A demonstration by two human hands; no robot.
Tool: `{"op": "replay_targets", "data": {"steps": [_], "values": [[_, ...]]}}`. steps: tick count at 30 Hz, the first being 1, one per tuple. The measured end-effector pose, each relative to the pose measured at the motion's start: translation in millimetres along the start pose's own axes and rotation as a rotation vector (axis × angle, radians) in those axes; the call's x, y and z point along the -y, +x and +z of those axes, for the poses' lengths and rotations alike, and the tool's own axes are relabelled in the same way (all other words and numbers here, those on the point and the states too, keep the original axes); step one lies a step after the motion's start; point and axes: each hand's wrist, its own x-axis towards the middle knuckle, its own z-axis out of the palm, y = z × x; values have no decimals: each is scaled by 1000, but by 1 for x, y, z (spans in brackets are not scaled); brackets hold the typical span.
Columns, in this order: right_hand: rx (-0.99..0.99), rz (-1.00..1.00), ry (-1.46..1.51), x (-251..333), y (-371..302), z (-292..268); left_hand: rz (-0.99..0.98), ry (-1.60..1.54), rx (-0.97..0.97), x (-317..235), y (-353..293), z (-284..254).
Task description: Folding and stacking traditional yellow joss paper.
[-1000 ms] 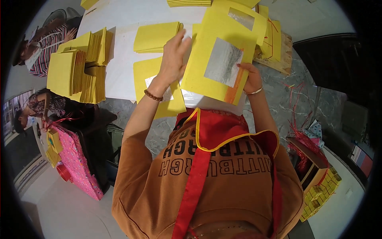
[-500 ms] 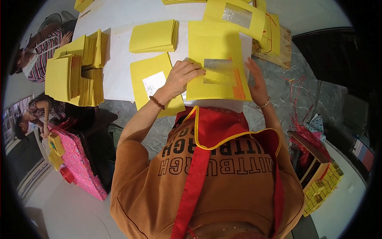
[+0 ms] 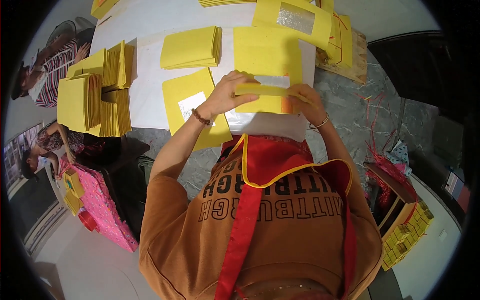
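Note:
In front of me a yellow paper sheet (image 3: 265, 55) lies at the table's near edge, a silver foil patch in its middle partly hidden. Its near part is lifted and bent over into a band. My left hand (image 3: 231, 95) pinches the band's left end between thumb and fingers. At the right end my right hand (image 3: 307, 104) has its fingers closed on the same paper, near an orange mark. Under my left wrist, another yellow sheet with a silver patch (image 3: 188, 106) lies flat, tilted. Just beyond it is a pile of folded yellow paper (image 3: 190, 47).
Standing stacks of folded yellow paper (image 3: 82, 102) fill the table's left corner. More foil-patched yellow sheets (image 3: 267, 16) lie at the far right, by a wooden board (image 3: 356, 60). Two people sit to the left, one at a pink-covered table (image 3: 102, 205). Red strands (image 3: 382, 167) hang at right.
The sheet's near edge, flat before, is now raised and bent away from me. My right hand has moved left from beside the sheet and closed on it; my left hand now grips the raised part.

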Motion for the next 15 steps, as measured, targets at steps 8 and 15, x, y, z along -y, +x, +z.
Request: {"op": "replay_targets", "data": {"steps": [8, 15], "values": [[-187, 430, 354, 6, 26, 6, -549, -117, -243, 2, 14, 16], [-339, 281, 311, -13, 22, 14, -584, -79, -309, 1, 25, 15]]}}
